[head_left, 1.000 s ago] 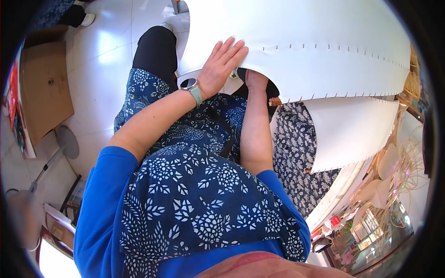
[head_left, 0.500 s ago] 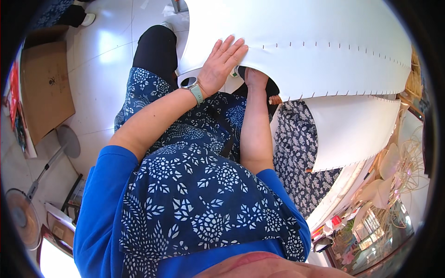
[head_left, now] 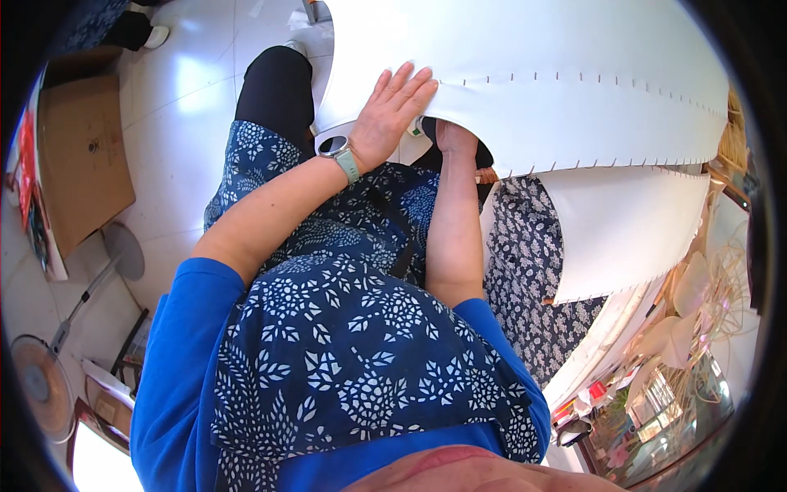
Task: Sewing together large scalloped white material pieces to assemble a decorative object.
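Note:
A large white sheet (head_left: 566, 49), stretched smooth like cloth over a frame, spreads in front of me. Short dark stitches or pins line its near edge, and another row runs across it. My left hand (head_left: 388, 115) lies flat on the sheet near that edge, its fingers stretched out and a watch (head_left: 338, 156) on the wrist. Beside it, my right hand (head_left: 456, 141) reaches under the curved edge. The sheet hides its fingers, so I cannot see what they touch.
A second white panel (head_left: 627, 234) with dark edge marks sits at the right, over dark floral cloth (head_left: 529, 271). Beyond are dried plant strands (head_left: 721, 287). A cardboard box (head_left: 86, 156) and a fan-like round object (head_left: 43, 389) stand at the left.
My right hand and forearm have shifted very slightly to the right under the sheet's edge. My left hand stays in place.

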The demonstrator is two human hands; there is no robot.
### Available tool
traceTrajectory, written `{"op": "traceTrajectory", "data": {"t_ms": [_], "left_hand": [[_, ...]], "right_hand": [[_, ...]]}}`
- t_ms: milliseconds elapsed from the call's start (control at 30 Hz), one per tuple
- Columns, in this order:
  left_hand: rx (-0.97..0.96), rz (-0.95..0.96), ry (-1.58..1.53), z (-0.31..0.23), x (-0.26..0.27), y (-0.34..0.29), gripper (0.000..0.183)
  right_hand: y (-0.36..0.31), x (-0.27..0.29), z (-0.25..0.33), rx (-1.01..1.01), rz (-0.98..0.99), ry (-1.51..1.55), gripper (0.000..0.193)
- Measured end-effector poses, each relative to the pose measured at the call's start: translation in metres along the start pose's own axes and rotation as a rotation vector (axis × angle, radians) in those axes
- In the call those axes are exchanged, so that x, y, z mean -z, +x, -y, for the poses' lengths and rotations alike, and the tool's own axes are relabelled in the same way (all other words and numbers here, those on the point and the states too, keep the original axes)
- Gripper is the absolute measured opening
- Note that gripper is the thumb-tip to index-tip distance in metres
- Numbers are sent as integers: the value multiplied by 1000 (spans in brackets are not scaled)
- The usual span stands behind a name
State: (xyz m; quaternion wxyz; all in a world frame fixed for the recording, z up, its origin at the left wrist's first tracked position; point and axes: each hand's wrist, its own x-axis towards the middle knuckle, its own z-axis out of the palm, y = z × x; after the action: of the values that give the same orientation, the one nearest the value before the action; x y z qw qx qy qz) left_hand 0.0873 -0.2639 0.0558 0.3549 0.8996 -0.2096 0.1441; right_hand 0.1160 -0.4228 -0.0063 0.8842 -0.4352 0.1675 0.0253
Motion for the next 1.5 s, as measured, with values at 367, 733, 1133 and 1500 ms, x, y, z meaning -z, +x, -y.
{"op": "traceTrajectory", "data": {"t_ms": [367, 733, 1133, 1500], "left_hand": [[14, 5, 1, 1, -1, -2, 55], [14, 21, -66, -8, 17, -10, 54], [1208, 42, -1824, -46, 0, -19, 25], [1324, -516, -2430, -41, -32, 32, 14]], "right_hand": [[-9, -17, 8, 40, -1, 21, 40], [-102, 9, 28, 199, 107, -1271, 46], [-33, -118, 145, 781, 585, -1857, 12], [0, -117, 126, 929, 1123, -1825, 6]]}}
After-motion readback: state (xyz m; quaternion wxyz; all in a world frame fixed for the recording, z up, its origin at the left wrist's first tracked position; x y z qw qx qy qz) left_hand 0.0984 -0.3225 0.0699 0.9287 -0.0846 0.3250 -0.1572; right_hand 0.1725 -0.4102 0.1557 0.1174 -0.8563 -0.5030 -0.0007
